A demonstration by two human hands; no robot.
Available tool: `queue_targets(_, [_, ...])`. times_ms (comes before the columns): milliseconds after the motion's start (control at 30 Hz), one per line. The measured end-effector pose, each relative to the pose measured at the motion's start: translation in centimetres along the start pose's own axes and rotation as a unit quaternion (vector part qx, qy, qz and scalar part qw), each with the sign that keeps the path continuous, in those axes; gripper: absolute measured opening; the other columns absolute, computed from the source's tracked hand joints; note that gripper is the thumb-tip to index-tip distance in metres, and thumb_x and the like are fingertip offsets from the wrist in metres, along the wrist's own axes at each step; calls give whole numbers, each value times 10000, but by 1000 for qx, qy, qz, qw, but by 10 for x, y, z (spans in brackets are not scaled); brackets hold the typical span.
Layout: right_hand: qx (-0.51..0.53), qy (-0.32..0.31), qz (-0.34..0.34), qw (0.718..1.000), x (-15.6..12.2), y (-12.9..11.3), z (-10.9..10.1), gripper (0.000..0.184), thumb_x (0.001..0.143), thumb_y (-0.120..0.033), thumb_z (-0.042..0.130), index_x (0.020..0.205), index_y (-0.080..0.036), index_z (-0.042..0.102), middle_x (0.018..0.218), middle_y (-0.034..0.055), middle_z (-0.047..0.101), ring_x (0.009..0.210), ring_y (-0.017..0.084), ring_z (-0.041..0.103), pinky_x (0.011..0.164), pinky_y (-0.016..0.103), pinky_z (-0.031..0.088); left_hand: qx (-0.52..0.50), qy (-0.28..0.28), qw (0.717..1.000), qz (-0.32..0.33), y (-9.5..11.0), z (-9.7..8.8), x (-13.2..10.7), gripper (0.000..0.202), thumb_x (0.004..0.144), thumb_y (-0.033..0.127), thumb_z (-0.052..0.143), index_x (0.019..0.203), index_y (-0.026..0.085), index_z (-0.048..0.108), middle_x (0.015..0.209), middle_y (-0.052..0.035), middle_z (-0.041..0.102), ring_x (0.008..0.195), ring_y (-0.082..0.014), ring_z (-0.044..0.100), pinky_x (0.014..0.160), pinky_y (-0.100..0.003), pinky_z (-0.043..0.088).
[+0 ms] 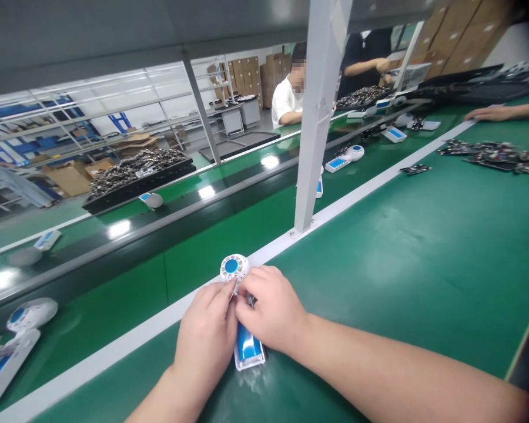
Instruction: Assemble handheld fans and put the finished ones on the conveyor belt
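Note:
A white handheld device (pixel 249 346) with a round head, a blue disc and a blue handle panel lies across the green work surface's front edge rail, its head towards the belt. My left hand (pixel 208 326) is closed on its left side at the neck. Over the same neck, my right hand (pixel 271 305) bends down with thumb and fingers pinched together. A small dark bit shows between the right fingers; what they pinch is mostly hidden. Both hands almost touch at the fingertips, covering the device's middle.
A white post (pixel 311 129) rises from the rail just beyond my hands. Similar white devices (pixel 34 314) lie on the green belt (pixel 171 282). Circuit boards (pixel 489 155) are piled at right, near another person's hand (pixel 494 113). More people work across the belt.

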State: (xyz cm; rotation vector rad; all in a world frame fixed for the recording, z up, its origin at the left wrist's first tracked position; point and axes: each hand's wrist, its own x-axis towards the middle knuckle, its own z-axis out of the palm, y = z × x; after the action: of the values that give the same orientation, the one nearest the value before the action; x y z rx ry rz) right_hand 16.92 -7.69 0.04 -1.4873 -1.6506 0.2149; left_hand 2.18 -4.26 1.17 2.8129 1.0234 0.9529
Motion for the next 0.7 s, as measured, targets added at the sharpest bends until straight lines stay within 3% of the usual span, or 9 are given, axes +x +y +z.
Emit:
queue_targets(300, [-11,7,-69,998,0,2,-1,189,809,-151,489,626,-187,459,676,6,532,706,156,494,724,314,374,36,-26,999,18,0,-6,2,299,926,194,448,1134,171,662,905,-100,681,802,-216,647,674,-332,574])
queue_targets(533, [-27,-10,-56,998,3,1,-2,188,791,-161,510,607,-185,477,668,17,560,703,165,521,731,312,388,15,-50,999,13,0,-5,1,371,881,177,431,1172,200,659,938,-98,692,816,-226,649,704,-346,574])
queue_targets(600, [-40,-15,-35,998,5,-3,-2,147,768,-167,537,625,-184,512,686,21,595,720,175,553,736,311,399,-30,-55,998,-20,-2,-5,2,354,874,205,435,1130,222,678,989,-88,705,861,-224,667,742,-338,576])
queue_targets(700, [-35,-16,-23,999,6,-4,3,76,768,-200,564,699,-188,593,744,22,653,764,186,603,760,304,431,-93,-65,983,-145,-19,-5,3,293,862,364,486,1026,261,706,1001,-57,734,851,-226,701,708,-310,582])
